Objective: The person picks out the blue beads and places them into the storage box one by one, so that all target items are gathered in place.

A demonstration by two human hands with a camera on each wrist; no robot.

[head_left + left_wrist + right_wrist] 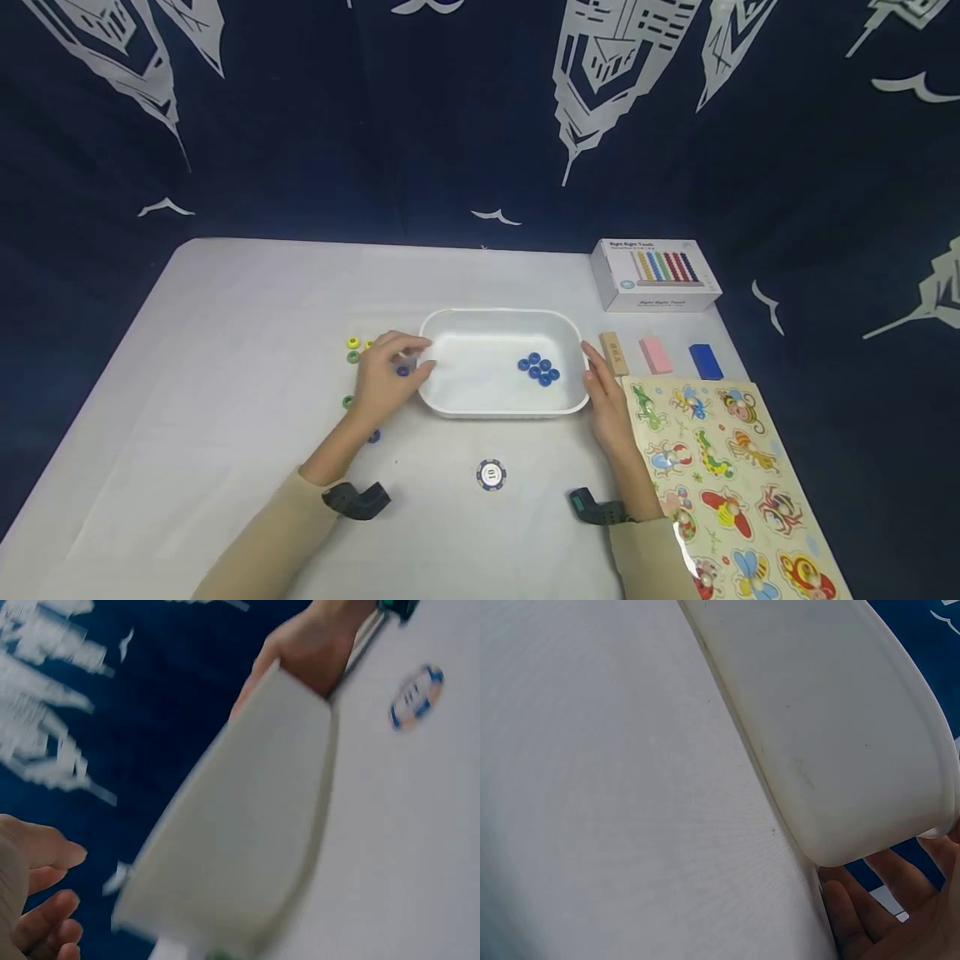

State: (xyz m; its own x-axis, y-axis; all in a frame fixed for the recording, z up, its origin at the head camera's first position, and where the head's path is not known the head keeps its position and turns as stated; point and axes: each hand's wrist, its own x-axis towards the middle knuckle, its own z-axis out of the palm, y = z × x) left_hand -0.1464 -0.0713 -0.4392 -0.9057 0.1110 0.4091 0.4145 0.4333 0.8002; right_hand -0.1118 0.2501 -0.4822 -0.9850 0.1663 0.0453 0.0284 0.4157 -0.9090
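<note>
A white rectangular tray (480, 400) stands mid-table, with several blue beads (534, 358) grouped in its right half. At its left end my left hand (386, 379) hovers with thumb and fingers parted, holding nothing. One loose blue bead (402, 371) shows between that thumb and the fingers. In the left wrist view the left fingertips (64, 907) are apart from the tray's side. My right hand (609, 404) rests against the tray's right end, fingertips right at the rim. The right wrist view has its relaxed fingers (892, 877) beside the tray's end wall.
Yellow beads (353, 342), green beads (348, 402) and another blue bead (374, 436) lie left of the tray. A poker chip (491, 474) lies in front. To the right are a wooden block (613, 354), pink block (656, 356), blue block (706, 362), insect picture board (720, 483) and white box (660, 279).
</note>
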